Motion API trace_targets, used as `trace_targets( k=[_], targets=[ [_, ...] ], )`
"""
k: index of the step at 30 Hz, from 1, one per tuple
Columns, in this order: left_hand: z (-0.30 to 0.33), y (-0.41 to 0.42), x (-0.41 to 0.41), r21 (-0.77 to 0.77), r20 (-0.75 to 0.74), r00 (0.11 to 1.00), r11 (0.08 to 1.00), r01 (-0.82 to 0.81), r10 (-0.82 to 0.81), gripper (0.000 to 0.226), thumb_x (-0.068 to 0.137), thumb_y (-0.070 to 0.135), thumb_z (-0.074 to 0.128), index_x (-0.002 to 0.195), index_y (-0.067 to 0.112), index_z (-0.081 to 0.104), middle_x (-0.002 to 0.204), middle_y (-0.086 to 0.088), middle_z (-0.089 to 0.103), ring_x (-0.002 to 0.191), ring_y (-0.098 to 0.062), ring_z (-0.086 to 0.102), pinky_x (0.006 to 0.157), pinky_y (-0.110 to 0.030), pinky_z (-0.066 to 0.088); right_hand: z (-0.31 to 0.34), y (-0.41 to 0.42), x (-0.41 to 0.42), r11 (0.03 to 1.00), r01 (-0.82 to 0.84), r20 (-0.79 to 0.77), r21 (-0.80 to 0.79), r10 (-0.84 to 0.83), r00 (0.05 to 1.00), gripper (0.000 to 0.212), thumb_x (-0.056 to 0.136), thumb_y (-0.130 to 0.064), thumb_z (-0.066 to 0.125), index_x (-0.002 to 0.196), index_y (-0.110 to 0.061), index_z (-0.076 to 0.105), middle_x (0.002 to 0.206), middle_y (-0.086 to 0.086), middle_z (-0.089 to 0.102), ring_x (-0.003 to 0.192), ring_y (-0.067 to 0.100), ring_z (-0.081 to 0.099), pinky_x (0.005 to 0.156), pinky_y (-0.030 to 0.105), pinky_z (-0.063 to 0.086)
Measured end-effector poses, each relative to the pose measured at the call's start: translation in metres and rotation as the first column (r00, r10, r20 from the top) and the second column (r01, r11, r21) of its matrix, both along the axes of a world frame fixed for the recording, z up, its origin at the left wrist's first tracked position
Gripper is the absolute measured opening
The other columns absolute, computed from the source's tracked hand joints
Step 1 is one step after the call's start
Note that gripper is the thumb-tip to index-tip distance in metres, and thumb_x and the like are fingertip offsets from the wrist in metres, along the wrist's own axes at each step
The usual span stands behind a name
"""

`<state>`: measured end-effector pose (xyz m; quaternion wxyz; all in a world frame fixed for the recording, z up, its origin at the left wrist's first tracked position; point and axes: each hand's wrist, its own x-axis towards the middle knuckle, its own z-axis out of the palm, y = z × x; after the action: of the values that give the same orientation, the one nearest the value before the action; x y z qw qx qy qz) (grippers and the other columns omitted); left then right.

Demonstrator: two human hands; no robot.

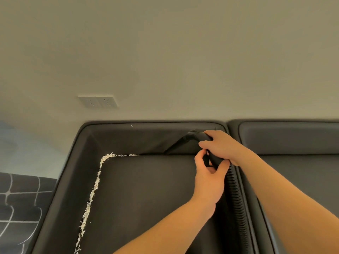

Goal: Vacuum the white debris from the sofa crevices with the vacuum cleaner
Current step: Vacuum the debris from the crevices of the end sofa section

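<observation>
Both hands hold the black plastic vacuum nozzle (pixel 197 139) at the back crevice of the dark grey fabric sofa (pixel 146 189): the right hand (pixel 220 145) curls over its top, the left hand (pixel 208 177) pinches it from below, above the ribbed black hose (pixel 236 198). White shredded debris (pixel 95 186) lines the left crevice, well apart from the nozzle

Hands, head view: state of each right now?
Left hand: fingers and thumb curled round the vacuum handle just above the hose.
Right hand: grips the vacuum handle from above.
</observation>
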<state>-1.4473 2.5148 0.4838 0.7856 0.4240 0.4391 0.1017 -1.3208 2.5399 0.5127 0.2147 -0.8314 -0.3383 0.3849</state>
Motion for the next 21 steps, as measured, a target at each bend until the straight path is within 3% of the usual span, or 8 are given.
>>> trace_targets(
  k=[4,10,12,14,16,21],
  targets=[
    [-0.008,0.019,-0.027,0.056,-0.042,0.994,0.993,-0.103,0.106,0.063,0.092,0.038,0.072,0.141,0.053,0.036,0.114,-0.024,0.069,0.106,-0.034,0.072,0.096,-0.058,0.056,-0.013,0.026,-0.032,0.995,-0.039,-0.042,0.089,0.043,0.998,0.007,0.091,-0.026,0.060,0.088,-0.020,0.058,0.089,0.002,0.067,0.084,0.025,0.066,0.073,0.038,0.051],
    [-0.027,0.044,-0.076,0.010,-0.051,0.992,0.994,-0.111,0.112,0.061,0.097,0.030,0.069,0.144,0.050,0.034,0.108,-0.008,0.078,0.099,-0.026,0.077,0.090,-0.053,0.061,-0.040,0.051,-0.082,0.997,-0.079,-0.052,0.025,0.080,0.995,0.021,0.094,-0.027,0.057,0.108,-0.012,0.061,0.104,0.006,0.068,0.097,0.027,0.065,0.086,0.044,0.054],
    [-0.031,0.051,-0.090,-0.005,-0.021,0.996,0.996,-0.084,0.083,0.059,0.097,0.031,0.070,0.138,0.054,0.035,0.105,-0.004,0.079,0.098,-0.023,0.077,0.086,-0.047,0.063,-0.040,0.056,-0.092,0.998,-0.063,-0.026,0.017,0.064,0.998,0.024,0.094,-0.029,0.057,0.112,-0.013,0.061,0.106,0.007,0.068,0.098,0.029,0.066,0.088,0.046,0.055],
    [-0.032,0.057,-0.099,-0.022,0.001,0.999,0.999,-0.049,0.049,0.057,0.096,0.031,0.071,0.132,0.059,0.037,0.103,0.001,0.079,0.096,-0.017,0.077,0.081,-0.038,0.064,-0.038,0.059,-0.098,1.000,-0.013,-0.003,0.021,0.013,1.000,0.039,0.094,-0.031,0.058,0.129,-0.013,0.058,0.120,0.010,0.067,0.107,0.032,0.066,0.093,0.048,0.055],
    [-0.034,0.068,-0.113,-0.037,0.005,1.000,0.999,-0.024,0.024,0.058,0.094,0.032,0.071,0.133,0.059,0.038,0.105,0.003,0.078,0.096,-0.012,0.076,0.088,-0.041,0.062,-0.039,0.066,-0.114,1.000,0.018,0.017,0.004,-0.018,1.000,0.049,0.095,-0.031,0.057,0.140,-0.014,0.052,0.128,0.013,0.065,0.110,0.034,0.066,0.096,0.049,0.055],
    [-0.042,0.089,-0.153,-0.045,-0.016,1.000,0.999,0.016,-0.017,0.062,0.093,0.036,0.072,0.138,0.059,0.037,0.118,0.007,0.073,0.103,-0.011,0.074,0.094,-0.041,0.060,-0.043,0.083,-0.156,0.997,0.071,0.017,-0.005,-0.071,0.997,0.023,0.094,-0.029,0.059,0.112,-0.017,0.061,0.097,0.005,0.070,0.085,0.026,0.070,0.085,0.048,0.060]
  ],
)
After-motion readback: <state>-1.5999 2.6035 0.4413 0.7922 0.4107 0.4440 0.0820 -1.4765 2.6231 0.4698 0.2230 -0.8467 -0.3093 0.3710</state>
